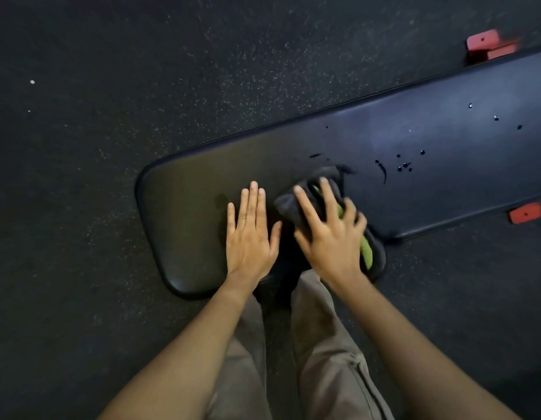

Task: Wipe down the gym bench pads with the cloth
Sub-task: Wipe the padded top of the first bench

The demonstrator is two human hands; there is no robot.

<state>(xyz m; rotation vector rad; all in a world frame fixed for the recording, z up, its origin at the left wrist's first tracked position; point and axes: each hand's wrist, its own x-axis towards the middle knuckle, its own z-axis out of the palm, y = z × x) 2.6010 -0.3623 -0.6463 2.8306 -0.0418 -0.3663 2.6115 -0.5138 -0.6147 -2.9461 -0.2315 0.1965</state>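
Our left hand (248,234) flat on the bench pad (414,153), fingers straight, holding nothing, our right hand (330,234) spread over the dark, green-lined cloth (289,204), pressing it onto the pad's near edge, droplets (404,166) farther right

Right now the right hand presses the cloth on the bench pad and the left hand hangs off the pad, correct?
Not quite. The head view shows the left hand lying flat on the bench pad; the right hand does press the cloth there.

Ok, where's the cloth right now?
Head view: the dark grey-and-green cloth lies under the right hand on the black bench pad, right of the left hand.
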